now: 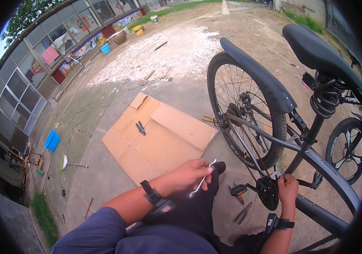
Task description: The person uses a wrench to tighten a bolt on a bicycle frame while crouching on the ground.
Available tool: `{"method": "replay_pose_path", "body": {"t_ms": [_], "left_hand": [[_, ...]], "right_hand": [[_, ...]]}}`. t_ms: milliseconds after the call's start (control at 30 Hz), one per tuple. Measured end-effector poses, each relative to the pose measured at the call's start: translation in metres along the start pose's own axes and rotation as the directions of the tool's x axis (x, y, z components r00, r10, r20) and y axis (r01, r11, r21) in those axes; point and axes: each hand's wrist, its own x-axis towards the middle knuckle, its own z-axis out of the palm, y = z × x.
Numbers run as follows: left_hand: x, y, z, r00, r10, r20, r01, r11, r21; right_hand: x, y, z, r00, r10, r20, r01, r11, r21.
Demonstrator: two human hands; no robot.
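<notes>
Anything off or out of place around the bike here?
Tools are scattered: pliers lie on the flattened cardboard, more hand tools on the ground under the crank. White debris is spread across the dirt yard. The left hand holds a wrench; the right hand is at the crank.

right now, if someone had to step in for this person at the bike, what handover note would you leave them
Left hand: holds a slim silver wrench above the knee, clear of the bike.
Right hand: on the chainring at the crank, fingers closed around something there; what exactly is hidden.
Things: grey bicycle upright, rear wheel on, chain hanging loose toward the chainring. Pliers lie on the flattened cardboard; more hand tools on the ground below the pedal.
Done: cannot tell.
Left: the chain does not look properly seated; check it at the crank.
</notes>
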Motion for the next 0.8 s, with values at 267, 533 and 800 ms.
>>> {"method": "replay_pose_path", "body": {"t_ms": [267, 533, 800], "left_hand": [[-0.0014, 0.0012, -0.0003, 1.0, 0.0, 0.002, 0.0, 1.0, -0.008], [-0.0016, 0.0027, 0.0007, 1.0, -0.007, -0.003, 0.007, 1.0, -0.007], [-0.002, -0.0037, -0.0026, 1.0, 0.01, -0.012, -0.011, 0.996, -0.092]], "right_hand": [[-0.0007, -0.0006, 0.0002, 1.0, 0.002, 0.0, -0.002, 1.0, 0.008], [-0.0009, -0.0013, -0.001, 1.0, 0.004, 0.001, -0.004, 1.0, 0.018], [0.0026, 0.0016, 0.0034, 1.0, -0.026, -0.017, 0.026, 1.0, 0.017]]}}
